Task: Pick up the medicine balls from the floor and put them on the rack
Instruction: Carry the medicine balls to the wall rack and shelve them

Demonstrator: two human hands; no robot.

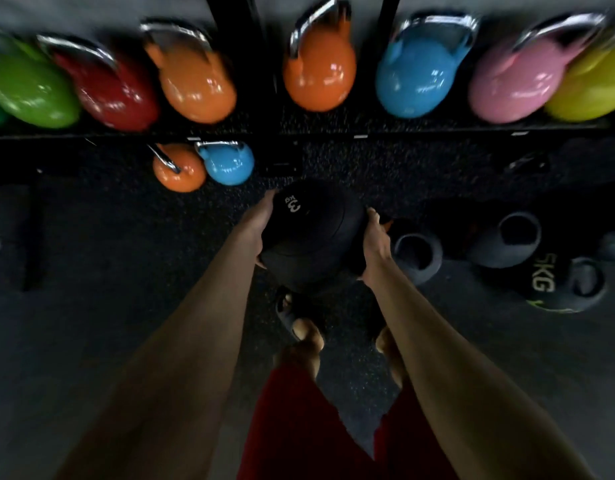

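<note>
Head view, the only view available.

1. Position of the load. I see the black medicine ball, marked 3 KG, in the centre of the frame, directly ahead of the body and above one sandalled foot. I judge that it is clear of the floor, but blur prevents confirmation.

2. State of the hands. The left hand is clamped on the left flank of the ball and the right hand on the right flank. The fingers of each curve round the surface. The hands are apart, with the ball between them.

3. Governing relation. The rack lies straight ahead of the ball, its shelf edge running across the frame. The ball is round, so no long axis needs aligning. Both hands are equally near the rack, and I judge that the move calls for a level forward carry with both arms.

4. Obstructions. A row of coloured kettlebells occupies the shelf. I cannot tell which place is free for the ball.

5. Remaining work. A second ball marked 5KG lies on the floor, well to the right.
</note>
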